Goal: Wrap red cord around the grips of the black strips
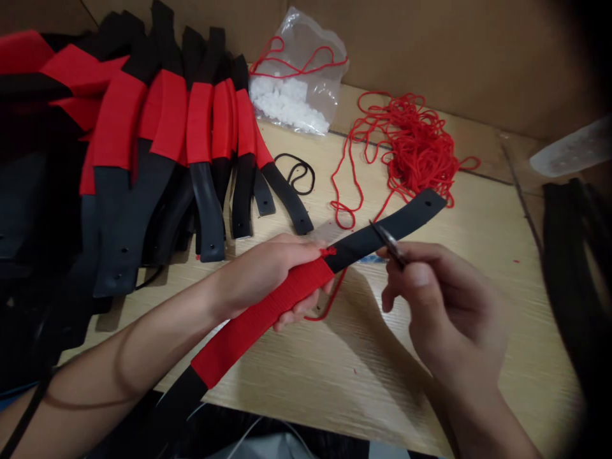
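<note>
My left hand is wrapped round a long black strap whose middle is wound in red cord. The strap slants from the lower left up to the right above the wooden table. A small red knot sits at the upper end of the winding, beside my thumb. My right hand is closed on small metal scissors, their blades pointing at the strap just right of the knot. A loose red cord end hangs below the strap.
A pile of finished black-and-red straps fans across the left. A tangle of red cord lies at the back, next to a clear bag of white pieces. Cardboard walls stand behind. More black straps lie at right.
</note>
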`<state>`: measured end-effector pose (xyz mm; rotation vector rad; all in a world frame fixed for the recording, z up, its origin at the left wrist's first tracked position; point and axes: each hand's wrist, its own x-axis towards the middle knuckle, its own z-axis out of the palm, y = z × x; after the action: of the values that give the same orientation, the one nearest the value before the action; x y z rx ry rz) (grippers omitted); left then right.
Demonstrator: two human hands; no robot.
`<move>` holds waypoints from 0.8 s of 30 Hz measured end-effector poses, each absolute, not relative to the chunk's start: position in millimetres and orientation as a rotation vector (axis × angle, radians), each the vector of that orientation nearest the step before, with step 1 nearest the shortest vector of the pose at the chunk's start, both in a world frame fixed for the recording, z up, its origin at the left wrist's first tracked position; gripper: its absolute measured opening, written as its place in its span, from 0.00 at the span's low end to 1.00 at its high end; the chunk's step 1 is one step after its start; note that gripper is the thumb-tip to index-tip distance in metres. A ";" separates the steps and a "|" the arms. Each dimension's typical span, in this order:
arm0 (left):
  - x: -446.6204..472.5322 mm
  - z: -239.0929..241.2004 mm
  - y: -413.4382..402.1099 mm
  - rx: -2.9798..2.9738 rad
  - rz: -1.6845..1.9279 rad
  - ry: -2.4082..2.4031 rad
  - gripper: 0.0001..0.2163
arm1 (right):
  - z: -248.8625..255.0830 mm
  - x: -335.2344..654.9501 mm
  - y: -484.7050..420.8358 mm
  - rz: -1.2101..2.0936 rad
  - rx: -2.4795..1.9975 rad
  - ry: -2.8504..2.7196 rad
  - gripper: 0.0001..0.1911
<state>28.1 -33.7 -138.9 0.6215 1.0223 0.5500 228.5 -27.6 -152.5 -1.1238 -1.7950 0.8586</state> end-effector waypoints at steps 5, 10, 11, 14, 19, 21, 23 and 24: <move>34.2 -142.2 -35.8 0.642 0.517 1.053 0.16 | -148.8 212.2 -35.2 0.785 -1.134 -1.907 0.14; 36.5 -141.8 -37.7 0.660 0.458 1.085 0.18 | -146.7 207.4 -37.0 0.855 -1.148 -1.980 0.06; 36.3 -141.7 -37.9 0.663 0.446 1.087 0.19 | -145.3 209.5 -35.6 0.850 -1.171 -1.951 0.05; 35.1 -141.5 -38.4 0.668 0.437 1.082 0.21 | -139.2 221.5 -26.0 0.765 -1.269 -1.788 0.03; 34.2 -140.6 -38.7 0.677 0.435 1.072 0.20 | -130.6 245.7 -2.9 0.501 -1.510 -1.443 0.09; 34.0 -139.8 -38.2 0.689 0.433 1.078 0.20 | -130.4 249.2 2.0 0.484 -1.555 -1.396 0.12; 34.1 -139.0 -37.6 0.724 0.423 1.091 0.20 | -132.4 248.7 3.6 0.555 -1.529 -1.446 0.11; 34.3 -138.6 -37.5 0.753 0.418 1.099 0.20 | -133.9 247.7 3.7 0.605 -1.497 -1.491 0.10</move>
<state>34.3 -37.5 -138.6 0.7532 1.0987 0.4181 247.7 3.7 -133.9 -1.4974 -1.4906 0.6049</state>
